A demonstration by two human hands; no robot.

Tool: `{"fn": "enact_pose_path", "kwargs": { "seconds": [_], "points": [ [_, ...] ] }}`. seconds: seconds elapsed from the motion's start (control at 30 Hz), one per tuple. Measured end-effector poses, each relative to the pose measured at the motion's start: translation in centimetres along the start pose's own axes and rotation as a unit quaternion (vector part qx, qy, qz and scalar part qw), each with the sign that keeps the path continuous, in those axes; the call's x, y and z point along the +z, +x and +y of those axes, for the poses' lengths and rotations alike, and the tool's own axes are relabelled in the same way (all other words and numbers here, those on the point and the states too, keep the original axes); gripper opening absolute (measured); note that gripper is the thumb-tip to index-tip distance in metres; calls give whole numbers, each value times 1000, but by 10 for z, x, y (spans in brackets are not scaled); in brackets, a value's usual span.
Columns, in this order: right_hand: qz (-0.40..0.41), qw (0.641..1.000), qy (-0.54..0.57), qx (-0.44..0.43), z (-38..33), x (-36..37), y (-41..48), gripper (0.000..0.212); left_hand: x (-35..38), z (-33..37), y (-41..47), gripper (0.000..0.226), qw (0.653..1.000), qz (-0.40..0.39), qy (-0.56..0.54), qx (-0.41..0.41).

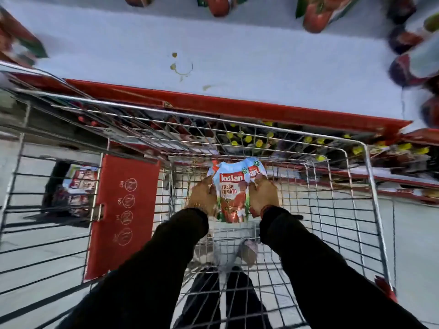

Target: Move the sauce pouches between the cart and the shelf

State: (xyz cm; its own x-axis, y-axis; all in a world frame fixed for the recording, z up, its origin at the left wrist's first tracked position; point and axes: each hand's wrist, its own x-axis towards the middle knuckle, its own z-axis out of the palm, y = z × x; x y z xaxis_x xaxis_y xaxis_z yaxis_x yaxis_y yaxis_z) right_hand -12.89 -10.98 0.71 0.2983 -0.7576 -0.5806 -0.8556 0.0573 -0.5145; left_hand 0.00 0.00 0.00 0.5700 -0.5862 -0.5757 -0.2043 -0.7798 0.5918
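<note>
A blue, white and red tomato ketchup pouch (231, 193) hangs low inside a wire shopping cart (370, 186). My left hand (202, 197) grips its left edge and my right hand (262, 195) grips its right edge, fingers curled round the pack. A second pouch of the same kind shows just behind the first at the upper right. Both arms wear black sleeves and reach down into the cart basket. The pouch's lower end is near the cart's wire floor; whether it touches is unclear.
A white shelf (237, 48) with a red front edge (237, 108) stands just beyond the cart, with tomato packs (316, 13) at its back and jars (411, 62) on the right. A red flap (121, 214) hangs in the cart's left side. Lower shelves hold yellow-capped bottles (259, 142).
</note>
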Motion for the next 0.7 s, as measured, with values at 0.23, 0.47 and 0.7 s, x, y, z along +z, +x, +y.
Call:
{"fn": "enact_pose_path", "kwargs": {
  "seconds": [0.23,0.47,0.7],
  "points": [
    [58,998,-40,-6,-2,19,24,22,20,-26,52,29,991,-35,-54,-119],
    [12,999,-42,-1,1,26,33,28,29,-30,65,44,977,-6,-143,-160],
    [14,998,56,18,16,15,1,22,21,-23,20,25,967,41,-207,-143]
  ]
}}
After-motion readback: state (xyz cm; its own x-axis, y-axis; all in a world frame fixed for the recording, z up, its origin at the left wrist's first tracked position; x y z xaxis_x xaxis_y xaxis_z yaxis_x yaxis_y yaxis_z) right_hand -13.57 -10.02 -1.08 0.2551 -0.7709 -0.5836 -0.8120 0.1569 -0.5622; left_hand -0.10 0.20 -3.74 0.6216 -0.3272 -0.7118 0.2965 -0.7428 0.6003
